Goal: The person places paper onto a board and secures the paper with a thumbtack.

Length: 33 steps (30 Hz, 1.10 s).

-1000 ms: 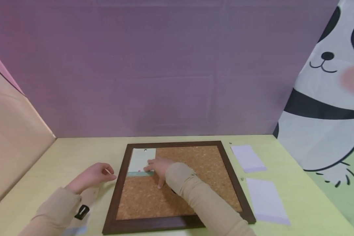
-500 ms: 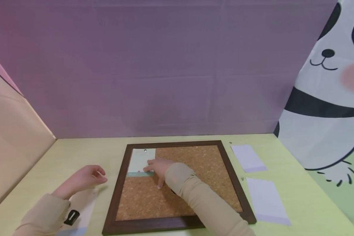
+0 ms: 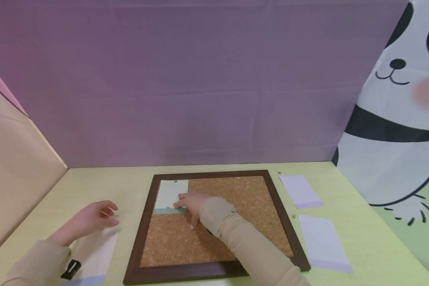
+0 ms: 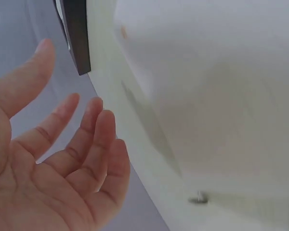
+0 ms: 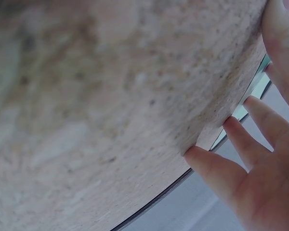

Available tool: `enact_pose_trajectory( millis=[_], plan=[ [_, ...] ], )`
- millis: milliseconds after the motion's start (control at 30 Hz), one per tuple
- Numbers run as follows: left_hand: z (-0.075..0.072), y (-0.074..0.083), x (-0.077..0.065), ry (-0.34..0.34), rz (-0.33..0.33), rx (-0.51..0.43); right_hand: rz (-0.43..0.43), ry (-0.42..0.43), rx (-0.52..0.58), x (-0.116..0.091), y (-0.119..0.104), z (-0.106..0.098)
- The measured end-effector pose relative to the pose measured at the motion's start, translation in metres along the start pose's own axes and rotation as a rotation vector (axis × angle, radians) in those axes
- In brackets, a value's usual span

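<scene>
We see four papers (image 3: 323, 242), one board (image 3: 168, 246); lower left, left hand (image 3: 89, 220) hovers relaxed; centre, right hand (image 3: 196, 202), fingers spread.

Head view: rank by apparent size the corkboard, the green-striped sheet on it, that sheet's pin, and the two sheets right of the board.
1. Corkboard
2. Nearer right-side sheet
3. Farther right-side sheet and green-striped sheet: too alike to rank, the right hand partly covering the latter
4. Pin

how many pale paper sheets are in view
4: a green-striped sheet on the dark-framed cork board, a blue-striped sheet left of it, two lilac-striped sheets right of it. A pale patch below the board may be another.
</scene>
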<state>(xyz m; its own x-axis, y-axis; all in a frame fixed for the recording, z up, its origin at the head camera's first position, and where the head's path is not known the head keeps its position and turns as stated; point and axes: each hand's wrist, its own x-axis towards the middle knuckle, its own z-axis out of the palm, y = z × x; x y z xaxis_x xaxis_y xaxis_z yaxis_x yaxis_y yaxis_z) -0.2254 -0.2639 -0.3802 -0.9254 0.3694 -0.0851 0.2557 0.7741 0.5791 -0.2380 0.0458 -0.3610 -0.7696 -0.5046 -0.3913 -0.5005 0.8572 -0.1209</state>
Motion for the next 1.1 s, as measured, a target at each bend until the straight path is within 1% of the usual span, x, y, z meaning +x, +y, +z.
enact_pose_trajectory(
  millis=[133,300,367,600,700,833,1033,1100],
  plan=[
    [-0.004,-0.004,-0.004,0.016,0.018,0.045,0.000,-0.003,-0.014,0.000,0.000,0.000],
    [-0.008,-0.009,-0.010,0.004,-0.026,0.084,-0.013,0.005,-0.022,-0.002,-0.001,0.000],
    [-0.009,-0.012,-0.013,0.006,-0.027,0.108,-0.017,0.007,-0.020,-0.003,-0.001,0.000],
    [-0.010,-0.016,-0.018,0.078,0.040,0.235,-0.017,0.007,-0.005,-0.007,-0.003,-0.003],
    [-0.010,-0.019,-0.018,0.074,0.025,0.280,-0.022,0.005,-0.009,-0.007,-0.003,-0.002],
    [-0.009,-0.023,-0.018,0.059,-0.015,0.310,-0.027,0.003,-0.014,-0.007,-0.002,-0.002],
    [-0.006,-0.027,-0.015,0.053,-0.015,0.347,-0.021,0.005,-0.022,-0.007,-0.002,-0.003],
    [-0.005,-0.026,-0.014,0.042,-0.017,0.345,-0.023,0.008,-0.032,-0.006,-0.003,-0.003]
  ],
)
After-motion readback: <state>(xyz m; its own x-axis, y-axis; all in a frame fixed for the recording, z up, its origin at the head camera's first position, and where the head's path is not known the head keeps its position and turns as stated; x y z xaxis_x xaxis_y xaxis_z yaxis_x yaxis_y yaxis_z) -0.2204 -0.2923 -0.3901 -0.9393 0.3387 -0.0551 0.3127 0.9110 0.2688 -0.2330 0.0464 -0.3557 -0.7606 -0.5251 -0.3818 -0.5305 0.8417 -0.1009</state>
